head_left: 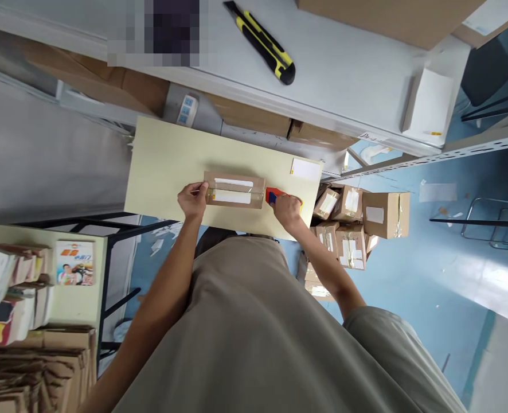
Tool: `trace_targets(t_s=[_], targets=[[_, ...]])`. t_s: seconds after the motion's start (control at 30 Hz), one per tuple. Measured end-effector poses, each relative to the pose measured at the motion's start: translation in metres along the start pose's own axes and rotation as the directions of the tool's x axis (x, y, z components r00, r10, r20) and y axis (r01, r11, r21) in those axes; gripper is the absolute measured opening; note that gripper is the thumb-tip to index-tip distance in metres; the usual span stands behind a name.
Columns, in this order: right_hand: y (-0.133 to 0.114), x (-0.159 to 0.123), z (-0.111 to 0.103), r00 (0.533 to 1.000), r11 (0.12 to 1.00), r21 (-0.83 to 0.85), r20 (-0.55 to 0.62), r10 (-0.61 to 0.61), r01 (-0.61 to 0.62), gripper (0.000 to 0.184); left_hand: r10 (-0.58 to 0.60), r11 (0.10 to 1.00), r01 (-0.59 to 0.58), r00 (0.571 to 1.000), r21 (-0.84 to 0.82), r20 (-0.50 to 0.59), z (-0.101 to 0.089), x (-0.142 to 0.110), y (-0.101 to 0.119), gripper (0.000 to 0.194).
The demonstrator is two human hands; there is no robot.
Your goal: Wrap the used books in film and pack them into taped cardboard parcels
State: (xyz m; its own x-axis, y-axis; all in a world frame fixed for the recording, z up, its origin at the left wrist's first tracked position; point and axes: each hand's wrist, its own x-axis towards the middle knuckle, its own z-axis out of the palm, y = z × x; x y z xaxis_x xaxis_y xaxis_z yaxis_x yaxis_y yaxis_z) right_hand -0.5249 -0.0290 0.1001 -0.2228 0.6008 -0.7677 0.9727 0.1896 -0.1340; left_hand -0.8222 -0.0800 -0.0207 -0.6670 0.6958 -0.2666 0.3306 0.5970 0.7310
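A small brown cardboard box (232, 179) lies on the pale yellow tabletop (168, 149), with clear tape along it and white paper labels on top. My left hand (192, 201) is closed at the box's left end, with thumb and fingers on its edge. Just off the right end, my right hand (287, 212) is wrapped round a red and blue tape dispenser (273, 195). Most of the dispenser is hidden under the fingers.
A white label sheet (305, 169) lies on the table's right corner. The grey shelf (335, 74) beyond holds a yellow and black utility knife (262, 43). Taped cartons (351, 244) are heaped on the right; books (22, 287) and flattened cardboard (34, 373) are stacked on the left.
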Motion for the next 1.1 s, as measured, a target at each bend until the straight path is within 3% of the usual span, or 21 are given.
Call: trace_targets(t_s=[0.1,0.17,0.23,0.3,0.4,0.47,0.53,0.7,0.77,0.83,0.97,1.1], targets=[[0.008,-0.015,0.011,0.981,0.988,0.098,-0.139,0.135,-0.122,0.05,0.026,0.999,-0.025,0.999,0.034,-0.023,-0.003,-0.006,0.011,0.015],[0.015,-0.029,0.009,0.967,0.976,0.157,-0.183,0.178,-0.15,0.054,0.165,0.984,-0.16,0.984,0.075,-0.065,-0.002,-0.017,0.031,0.018],[0.022,-0.046,-0.003,0.95,0.964,0.211,-0.23,0.213,-0.165,0.055,0.339,0.939,-0.337,0.941,0.067,-0.018,0.003,-0.034,0.063,0.024],[0.027,-0.063,-0.022,0.927,0.955,0.253,-0.297,0.227,-0.153,0.054,0.518,0.851,-0.524,0.847,0.033,0.117,0.009,-0.056,0.104,0.027],[0.033,-0.084,-0.06,0.869,0.954,0.288,-0.447,0.215,-0.088,0.052,0.711,0.691,-0.721,0.666,-0.051,0.227,0.02,-0.087,0.172,0.03],[0.036,-0.092,-0.086,0.805,0.954,0.298,-0.557,0.202,-0.033,0.052,0.787,0.605,-0.789,0.571,-0.11,0.233,0.027,-0.1,0.215,0.029],[0.042,-0.091,-0.112,0.718,0.958,0.285,-0.673,0.176,0.033,0.051,0.841,0.534,-0.831,0.502,-0.155,0.203,0.036,-0.104,0.254,0.027],[0.068,-0.053,-0.17,0.452,0.979,0.142,-0.89,0.061,0.147,0.04,0.923,0.373,-0.893,0.385,-0.25,0.004,0.058,-0.089,0.326,0.02],[0.08,-0.031,-0.186,0.376,0.982,0.095,-0.926,0.027,0.163,0.036,0.93,0.345,-0.9,0.367,-0.267,-0.035,0.062,-0.084,0.342,0.023],[0.088,-0.01,-0.197,0.336,0.985,0.069,-0.942,0.011,0.16,0.034,0.929,0.344,-0.897,0.368,-0.278,-0.038,0.061,-0.083,0.351,0.027],[0.096,0.023,-0.203,0.354,0.994,0.061,-0.935,0.026,0.087,0.035,0.922,0.359,-0.872,0.387,-0.334,-0.02,0.051,-0.092,0.348,0.026],[0.098,0.034,-0.204,0.358,0.997,0.056,-0.933,0.037,0.043,0.043,0.886,0.435,-0.823,0.464,-0.365,0.01,0.04,-0.096,0.322,0.02]])
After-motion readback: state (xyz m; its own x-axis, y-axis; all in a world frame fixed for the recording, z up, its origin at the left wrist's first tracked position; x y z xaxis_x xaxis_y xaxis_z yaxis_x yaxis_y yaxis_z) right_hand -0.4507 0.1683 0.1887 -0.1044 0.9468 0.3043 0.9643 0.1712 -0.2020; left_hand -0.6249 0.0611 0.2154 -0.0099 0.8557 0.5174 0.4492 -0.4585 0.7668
